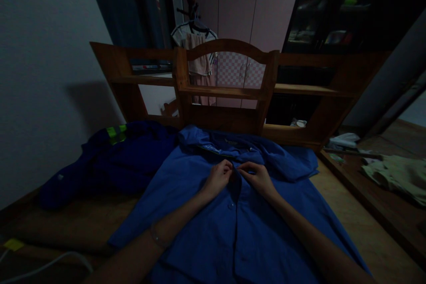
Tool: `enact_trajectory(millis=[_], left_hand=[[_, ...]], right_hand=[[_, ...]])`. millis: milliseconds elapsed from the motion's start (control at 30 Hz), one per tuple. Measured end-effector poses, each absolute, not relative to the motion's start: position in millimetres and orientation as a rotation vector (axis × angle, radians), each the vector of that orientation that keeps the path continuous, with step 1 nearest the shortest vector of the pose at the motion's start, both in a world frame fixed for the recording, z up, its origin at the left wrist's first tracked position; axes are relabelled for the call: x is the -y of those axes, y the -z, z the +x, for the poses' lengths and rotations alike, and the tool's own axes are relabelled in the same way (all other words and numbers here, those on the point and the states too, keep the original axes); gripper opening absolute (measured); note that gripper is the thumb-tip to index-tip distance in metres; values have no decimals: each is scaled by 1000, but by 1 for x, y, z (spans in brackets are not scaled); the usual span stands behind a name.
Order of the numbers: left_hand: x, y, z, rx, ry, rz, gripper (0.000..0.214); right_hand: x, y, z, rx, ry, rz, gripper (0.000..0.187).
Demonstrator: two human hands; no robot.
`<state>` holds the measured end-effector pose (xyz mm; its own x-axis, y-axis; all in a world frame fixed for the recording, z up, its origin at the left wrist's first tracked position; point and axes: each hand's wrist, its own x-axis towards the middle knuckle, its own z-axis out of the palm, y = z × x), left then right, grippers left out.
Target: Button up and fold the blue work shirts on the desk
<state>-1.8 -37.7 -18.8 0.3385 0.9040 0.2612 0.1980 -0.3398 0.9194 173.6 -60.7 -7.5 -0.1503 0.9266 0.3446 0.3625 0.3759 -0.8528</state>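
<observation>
A blue button-front coat lies spread on a wooden surface, its collar end toward the shelf unit. Both hands meet at the upper part of its front opening. My left hand pinches the left edge of the placket, fingers curled. Opposite it, my right hand pinches the right edge between thumb and fingers. The cloth is lifted slightly between them, leaving a dark gap just below. One round button shows lower down the front. Whatever small part sits between the fingertips is hidden.
A darker blue garment with yellow-green reflective strips lies crumpled at the left. Behind the coat stands a wooden shelf unit. A white cable runs at the lower left. Pale cloth lies at the right.
</observation>
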Motion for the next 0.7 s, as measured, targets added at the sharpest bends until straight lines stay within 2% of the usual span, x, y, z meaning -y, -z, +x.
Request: enact_trajectory(millis=[433,700], left_hand=[[40,26,4,-1057,-1082,1576,24],[33,29,4,-984,-1135,1448,24]], right_hand=[[64,12,169,1784,-675,-1162,11],[71,10,164,1726,-600,-1169,16]])
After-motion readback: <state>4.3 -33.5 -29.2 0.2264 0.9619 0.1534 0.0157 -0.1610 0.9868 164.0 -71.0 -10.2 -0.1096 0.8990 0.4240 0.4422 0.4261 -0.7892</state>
